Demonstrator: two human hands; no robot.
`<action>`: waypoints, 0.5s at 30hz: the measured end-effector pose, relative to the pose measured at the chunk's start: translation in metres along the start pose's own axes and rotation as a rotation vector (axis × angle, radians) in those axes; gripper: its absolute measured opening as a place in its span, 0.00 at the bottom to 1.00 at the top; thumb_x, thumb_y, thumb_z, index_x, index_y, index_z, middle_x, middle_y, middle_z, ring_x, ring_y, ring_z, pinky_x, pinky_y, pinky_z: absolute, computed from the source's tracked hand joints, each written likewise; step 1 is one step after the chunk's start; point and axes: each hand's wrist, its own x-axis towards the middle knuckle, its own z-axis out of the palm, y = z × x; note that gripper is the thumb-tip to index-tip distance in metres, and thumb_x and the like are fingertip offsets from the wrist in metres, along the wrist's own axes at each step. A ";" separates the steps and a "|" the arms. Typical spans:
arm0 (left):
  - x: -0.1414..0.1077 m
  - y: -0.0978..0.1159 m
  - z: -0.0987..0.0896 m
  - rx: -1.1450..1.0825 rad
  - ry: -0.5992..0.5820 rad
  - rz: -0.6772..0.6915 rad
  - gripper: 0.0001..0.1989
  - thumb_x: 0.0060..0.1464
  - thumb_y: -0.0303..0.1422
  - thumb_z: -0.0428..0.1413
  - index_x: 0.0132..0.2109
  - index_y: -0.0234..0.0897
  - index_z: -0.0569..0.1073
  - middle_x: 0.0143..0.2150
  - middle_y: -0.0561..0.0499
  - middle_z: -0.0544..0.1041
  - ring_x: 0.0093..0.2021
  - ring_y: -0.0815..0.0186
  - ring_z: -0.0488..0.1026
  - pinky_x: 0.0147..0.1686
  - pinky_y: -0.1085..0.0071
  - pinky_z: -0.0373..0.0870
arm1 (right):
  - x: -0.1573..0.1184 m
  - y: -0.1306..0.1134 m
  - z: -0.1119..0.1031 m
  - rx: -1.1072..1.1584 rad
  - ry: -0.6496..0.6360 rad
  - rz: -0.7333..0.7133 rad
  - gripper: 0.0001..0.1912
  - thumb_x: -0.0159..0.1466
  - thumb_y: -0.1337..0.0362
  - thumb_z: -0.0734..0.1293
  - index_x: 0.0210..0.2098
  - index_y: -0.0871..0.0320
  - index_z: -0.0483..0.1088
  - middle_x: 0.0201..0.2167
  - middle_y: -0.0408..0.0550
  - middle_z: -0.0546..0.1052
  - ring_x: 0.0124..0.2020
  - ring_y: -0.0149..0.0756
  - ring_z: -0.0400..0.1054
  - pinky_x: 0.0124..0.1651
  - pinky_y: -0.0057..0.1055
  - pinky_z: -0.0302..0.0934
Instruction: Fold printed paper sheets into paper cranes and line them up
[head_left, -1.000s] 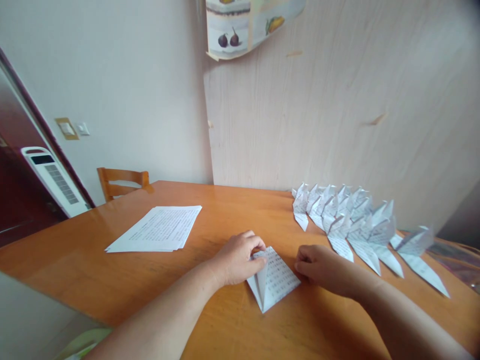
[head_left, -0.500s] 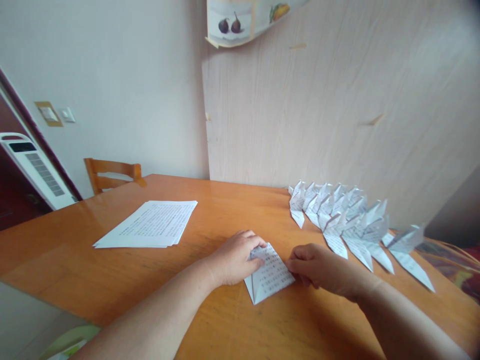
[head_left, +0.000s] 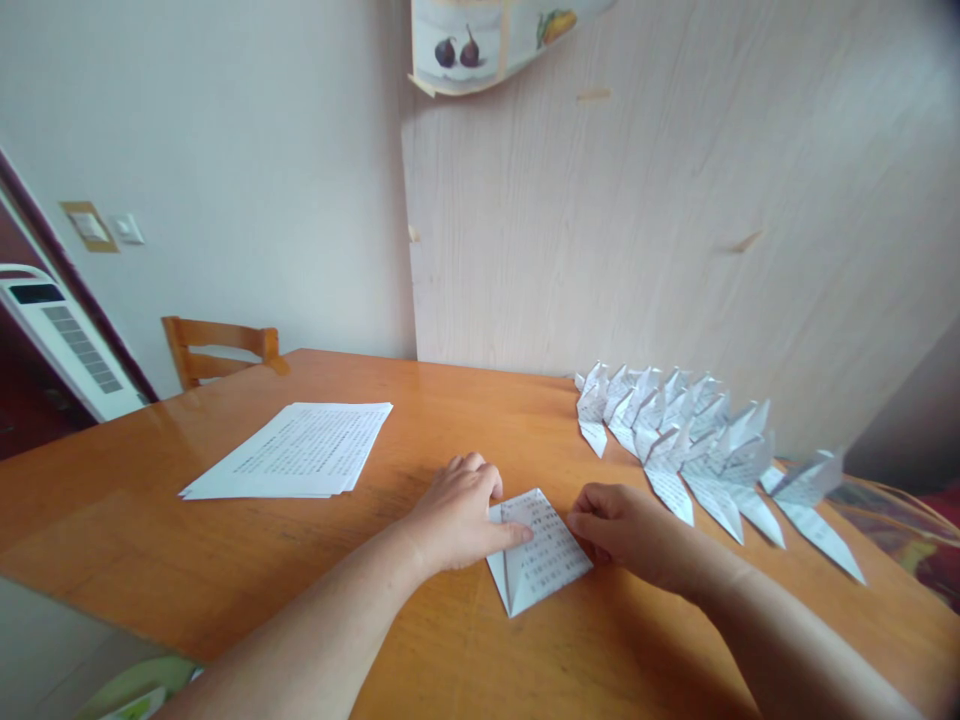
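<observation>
A folded sheet of printed paper (head_left: 551,560), shaped roughly like a kite, lies on the wooden table between my hands. My left hand (head_left: 461,515) is at its left side, thumb stretched out flat over the printed face and the other fingers spread off beyond the upper left edge. At the right corner my right hand (head_left: 619,530) is closed, its thumb and curled forefinger pinching the paper's edge. The palm side of the right fingers is hidden. Beyond that hand stand several folded paper pieces (head_left: 667,485) with raised points and long flat tails.
A stack of printed sheets (head_left: 300,450) lies on the left of the wooden table (head_left: 420,410). A wooden chair (head_left: 221,345) stands behind the far left edge. One folded piece (head_left: 814,510) sits apart near the right edge. A panelled wall (head_left: 540,240) borders the table's back.
My left fingers have lifted off the paper's upper left edge and moved left, leaving the thumb on it. My right hand stays at the right corner. The view has shifted slightly.
</observation>
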 end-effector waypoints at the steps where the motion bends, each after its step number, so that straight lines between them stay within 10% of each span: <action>1: 0.000 0.001 -0.001 0.006 -0.006 -0.001 0.24 0.46 0.54 0.63 0.41 0.40 0.71 0.44 0.48 0.69 0.47 0.54 0.67 0.44 0.61 0.67 | 0.000 0.000 0.001 -0.015 -0.003 -0.004 0.09 0.63 0.63 0.62 0.27 0.57 0.68 0.22 0.44 0.74 0.23 0.31 0.64 0.24 0.27 0.53; 15: 0.000 0.002 0.001 -0.031 -0.023 0.006 0.22 0.43 0.50 0.66 0.38 0.40 0.70 0.43 0.48 0.69 0.48 0.55 0.67 0.42 0.64 0.66 | 0.002 -0.002 0.007 0.000 0.042 -0.052 0.07 0.63 0.64 0.62 0.30 0.56 0.68 0.22 0.43 0.74 0.24 0.33 0.67 0.24 0.28 0.55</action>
